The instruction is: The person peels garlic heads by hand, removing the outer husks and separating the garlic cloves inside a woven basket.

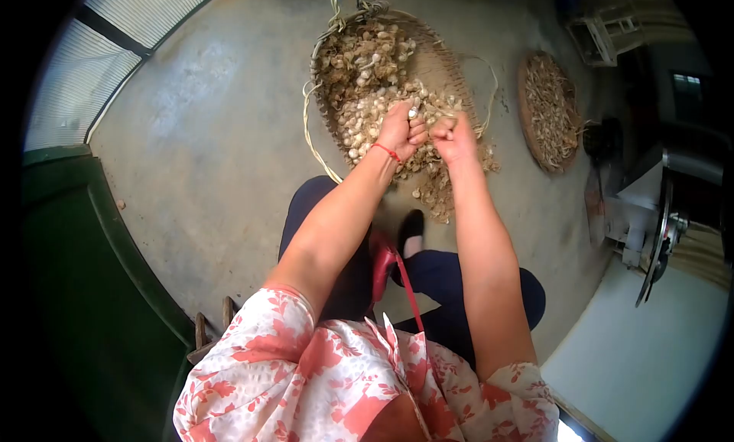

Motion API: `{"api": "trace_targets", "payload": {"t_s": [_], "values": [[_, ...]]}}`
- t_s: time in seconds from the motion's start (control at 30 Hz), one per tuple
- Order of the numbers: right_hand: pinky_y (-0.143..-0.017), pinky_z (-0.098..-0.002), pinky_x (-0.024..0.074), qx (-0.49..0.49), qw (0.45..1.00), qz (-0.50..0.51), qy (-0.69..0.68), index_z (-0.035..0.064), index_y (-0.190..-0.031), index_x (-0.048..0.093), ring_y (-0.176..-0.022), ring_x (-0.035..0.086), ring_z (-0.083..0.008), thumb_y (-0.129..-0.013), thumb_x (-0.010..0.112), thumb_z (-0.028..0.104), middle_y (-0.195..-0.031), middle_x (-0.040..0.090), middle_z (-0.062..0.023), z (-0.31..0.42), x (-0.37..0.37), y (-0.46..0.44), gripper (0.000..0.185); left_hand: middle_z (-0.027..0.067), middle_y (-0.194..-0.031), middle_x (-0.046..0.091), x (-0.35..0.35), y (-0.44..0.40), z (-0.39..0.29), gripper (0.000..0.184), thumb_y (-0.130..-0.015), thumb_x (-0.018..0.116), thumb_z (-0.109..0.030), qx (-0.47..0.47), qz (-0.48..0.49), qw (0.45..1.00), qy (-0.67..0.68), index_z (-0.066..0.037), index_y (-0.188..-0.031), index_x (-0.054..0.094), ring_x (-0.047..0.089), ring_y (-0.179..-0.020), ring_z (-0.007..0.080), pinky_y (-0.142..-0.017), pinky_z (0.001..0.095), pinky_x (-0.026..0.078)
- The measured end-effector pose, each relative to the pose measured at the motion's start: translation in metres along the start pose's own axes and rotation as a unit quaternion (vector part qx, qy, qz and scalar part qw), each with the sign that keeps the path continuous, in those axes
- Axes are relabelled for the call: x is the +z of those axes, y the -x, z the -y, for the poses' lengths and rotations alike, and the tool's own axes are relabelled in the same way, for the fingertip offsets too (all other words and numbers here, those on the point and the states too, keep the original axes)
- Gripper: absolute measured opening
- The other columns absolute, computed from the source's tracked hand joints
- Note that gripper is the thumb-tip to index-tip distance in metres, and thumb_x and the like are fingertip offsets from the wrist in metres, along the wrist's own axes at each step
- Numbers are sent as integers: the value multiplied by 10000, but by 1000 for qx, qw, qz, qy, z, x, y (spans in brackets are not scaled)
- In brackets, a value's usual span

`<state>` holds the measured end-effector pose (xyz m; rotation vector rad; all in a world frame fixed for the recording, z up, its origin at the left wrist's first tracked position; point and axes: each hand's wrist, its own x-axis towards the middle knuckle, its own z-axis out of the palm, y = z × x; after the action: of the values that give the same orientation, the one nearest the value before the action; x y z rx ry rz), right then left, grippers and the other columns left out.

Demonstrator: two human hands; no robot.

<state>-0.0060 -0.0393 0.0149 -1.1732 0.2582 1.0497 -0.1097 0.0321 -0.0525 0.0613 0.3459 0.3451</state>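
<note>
Count: two hands, two woven baskets, one red bracelet, one dark shoe in view. Bulbs: too many and too piled to count.

Your left hand is curled tight, fingers folded in, clamped on one pale garlic bulb near the thumb. Bracelet is on that wrist. Your right hand is also in a fist, just beside the left, with a gap between; dry stalk shows between the two. Can't tell exactly what's inside the right fist.

Both hands are over the lower part of the near basket, which sits on the floor with the bulb pile in it. Loose dry husks lie on the floor below your hands. Second basket, well apart at right, is full of dry brown pieces. Shoe is below the husks.
</note>
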Motion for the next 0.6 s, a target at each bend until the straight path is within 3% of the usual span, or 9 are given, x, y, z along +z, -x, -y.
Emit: {"api": "trace_targets", "payload": {"t_s": [0.03,0.1,0.17,0.23,0.3,0.33,0.43,0.47,0.6], "values": [[-418,-268,315,8,991,-9,-130,85,-832,433,-453,353,-94,-938,467,179,-573,374,11,5,-8,-7,146,104,-753,572,-24,-14,5,201,-982,384,-305,-12,121,985,120,-104,-979,385,440,-475,156,-424,264,386],[-494,-294,405,4,997,45,-69,82,-858,463,-485,418,-110,-937,474,180,-592,441,-14,17,-13,-24,126,149,-837,597,-15,-14,4,270,-992,347,-346,21,148,983,106,-78,-999,381,433,-511,161,-455,269,404],[-569,-302,477,3,978,18,207,76,-894,490,-548,500,-128,-942,481,181,-689,538,-46,22,3,-28,116,154,-879,574,32,11,-9,382,-995,318,-389,52,-177,982,43,-40,-1133,385,484,-563,171,-494,265,436],[-652,-321,520,32,958,69,278,56,-970,529,-665,590,-157,-944,496,203,-860,613,-79,25,7,-41,154,167,-920,558,29,8,-12,516,-978,339,-451,25,-190,977,93,-44,-1294,318,525,-598,193,-532,277,473],[-688,-310,514,9,897,92,433,29,-1061,543,-793,624,-174,-943,511,218,-979,623,-86,27,17,-50,225,175,-936,546,27,12,-8,688,-934,394,-534,-1,-239,967,-82,-33,-1376,231,548,-599,212,-543,303,499],[-709,-288,494,-8,866,85,493,12,-1137,536,-849,617,-163,-946,516,212,-1006,634,-89,28,23,-53,277,157,-910,539,25,14,-9,773,-894,436,-588,-27,-242,961,-131,-11,-1360,219,537,-573,195,-501,298,473],[-717,-288,479,-85,788,149,591,14,-1151,533,-836,589,-134,-954,514,208,-976,640,-95,23,37,-36,277,62,-747,537,31,23,-14,556,-893,445,-600,-128,-159,969,-141,-53,-983,493,440,-487,129,-425,249,336],[-727,-291,470,-27,829,156,536,3,-1161,530,-817,565,-122,-958,516,216,-930,640,-89,16,31,-37,295,24,-619,484,38,26,-15,492,-938,394,-551,-108,-120,975,-153,-88,-794,479,387,-455,116,-417,248,305],[-750,-285,467,-52,908,174,378,-26,-1134,526,-812,563,-131,-954,528,205,-924,620,-71,-2,24,-17,293,6,-534,388,32,35,-19,486,-986,304,-471,-83,-25,977,-194,-92,-719,451,286,-430,111,-417,255,246]]}}
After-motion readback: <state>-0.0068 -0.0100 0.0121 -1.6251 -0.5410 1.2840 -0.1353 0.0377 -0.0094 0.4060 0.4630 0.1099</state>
